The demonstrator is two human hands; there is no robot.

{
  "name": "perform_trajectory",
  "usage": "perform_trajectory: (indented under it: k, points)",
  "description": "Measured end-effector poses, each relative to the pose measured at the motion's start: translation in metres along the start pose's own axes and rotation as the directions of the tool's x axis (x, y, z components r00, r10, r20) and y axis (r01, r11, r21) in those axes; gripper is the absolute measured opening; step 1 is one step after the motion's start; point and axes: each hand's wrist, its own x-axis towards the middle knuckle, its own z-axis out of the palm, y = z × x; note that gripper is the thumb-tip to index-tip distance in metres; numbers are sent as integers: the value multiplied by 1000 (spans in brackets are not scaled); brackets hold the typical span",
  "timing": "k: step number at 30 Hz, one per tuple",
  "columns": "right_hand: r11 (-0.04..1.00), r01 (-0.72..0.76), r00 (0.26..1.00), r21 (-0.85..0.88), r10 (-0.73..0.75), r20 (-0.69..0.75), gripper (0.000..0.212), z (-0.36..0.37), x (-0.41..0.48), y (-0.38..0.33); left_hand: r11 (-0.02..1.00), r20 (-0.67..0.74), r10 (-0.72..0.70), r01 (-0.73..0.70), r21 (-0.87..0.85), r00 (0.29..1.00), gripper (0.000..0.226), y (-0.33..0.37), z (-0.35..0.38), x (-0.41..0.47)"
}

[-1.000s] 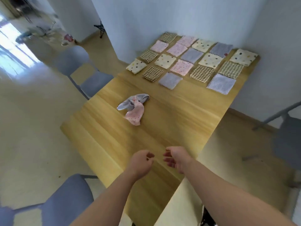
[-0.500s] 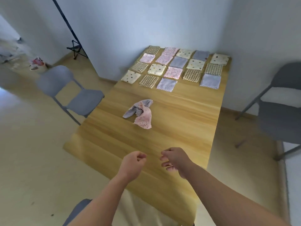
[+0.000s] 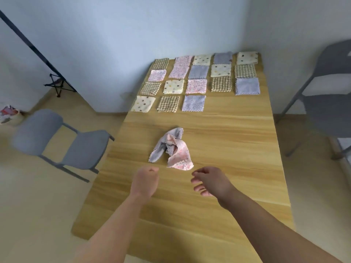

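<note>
Both hands have come fwd over the table (image 3: pixel 228 139) in the last half-second and drawn apart; the loose cloths, well ahead of them before, now lie just beyond the knuckles.

Two unfolded cloths sit mid-table in one crumpled heap: a pink cloth (image 3: pixel 180 156) draped over a grey cloth (image 3: pixel 158 153), touching and tangled at the far end. The grey one's tail points toward the left hand (image 3: pixel 145 182), the pink one's near corner toward the gap btwn the two hands. Neither hand touches fabric. Left hand: fingers curled into a loose fist, thumb on top, holding nothing, just short of the grey tail. Right hand (image 3: pixel 209 180): palm down, fingers slack and slightly apart, also holding nothing, just to the near right of the pink corner.

At the table's far end, by the wall, 18 folded cloths (image 3: pixel 196 86) lie flat in five slanted columns of 4, 4, 4, 3 and 3, counted L to R. By pattern: 5 brown-checked, 5 cream w/ dots, 4 pink, 4 grey. Each is a neat square, set close to its neighbours.

Two grey chairs flank the table, one chair on the left (image 3: pixel 76 149) turned away, one chair on the right (image 3: pixel 326 103) near the wall. One black tripod (image 3: pixel 58 86) stands on the floor at the back left; a small basket (image 3: pixel 9 114) sits at the far left edge, contents too blurred to tell.
</note>
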Motion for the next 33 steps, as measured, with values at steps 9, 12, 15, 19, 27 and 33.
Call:
perform_trajectory:
  k: [9, 12, 15, 19, 27, 33]
  points:
    - [970, 244, 960, 4, -241, -144, 11, 50, 91, 37, 885, -139, 336, -262, 386, 931, 34, -65, 71, 122]
    - [944, 328, 924, 33, -314, -217, 10, 78, 100, 67, 826, -242, 468, -323, 462, 850, 33, -90, 89, 121]
    - [928, 366, 905, 61, -340, -255, 11, 106, 96, 97, 848, -347, 503, -375, 374, 792, 22, -99, 81, 123]
    - [910, 407, 867, 79, -358, -347, 10, 132, 73, 121, 871, -477, 462, -483, 87, 747, 21, -90, 38, 114]
    - [904, 420, 818, 81, -338, -465, 16, 174, 37, 124, 610, -449, 742, -779, 145, 498, 46, -43, -50, 78]
    - [875, 483, 716, -45, -424, -555, 25, 175, 5, 107, 354, -622, 751, -930, 96, 222, 17, -38, -76, 24]
